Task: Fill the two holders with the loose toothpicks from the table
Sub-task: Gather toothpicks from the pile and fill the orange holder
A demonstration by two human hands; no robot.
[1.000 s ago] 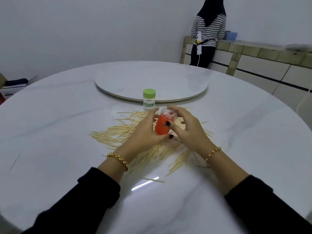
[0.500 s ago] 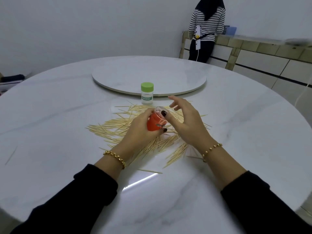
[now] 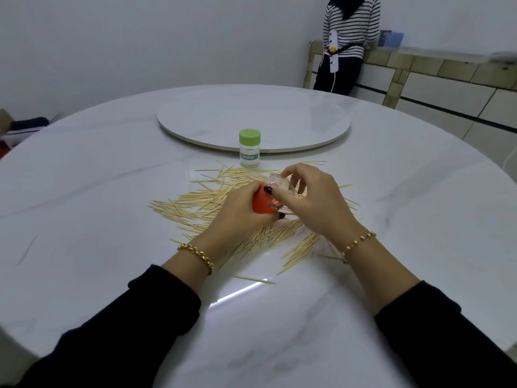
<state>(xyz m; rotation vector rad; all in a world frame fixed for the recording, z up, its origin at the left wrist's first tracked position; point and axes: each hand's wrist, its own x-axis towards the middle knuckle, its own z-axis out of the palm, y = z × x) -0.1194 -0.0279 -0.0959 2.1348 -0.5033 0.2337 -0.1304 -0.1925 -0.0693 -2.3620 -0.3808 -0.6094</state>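
While the pale wooden loose toothpicks [image 3: 195,204] lie scattered on the white marble table [image 3: 84,191], the left hand [image 3: 240,217] closes its grip around the tilted orange plastic holder [image 3: 262,205] above them. The clear green-lidded holder [image 3: 249,148] stands upright behind. The right hand [image 3: 316,203] pinches the orange holder's transparent cap [image 3: 279,184] in its grip.

White round lazy Susan [image 3: 251,121] lies flat mid-scene, behind it a person in a black-and-white striped top [image 3: 351,32] stands against a tan-tiled counter [image 3: 447,68] with a blue item [image 3: 393,39] on top, cardboard box [image 3: 3,121] and dark bundle [image 3: 28,124] at far left, plain white wall [image 3: 140,37] behind.
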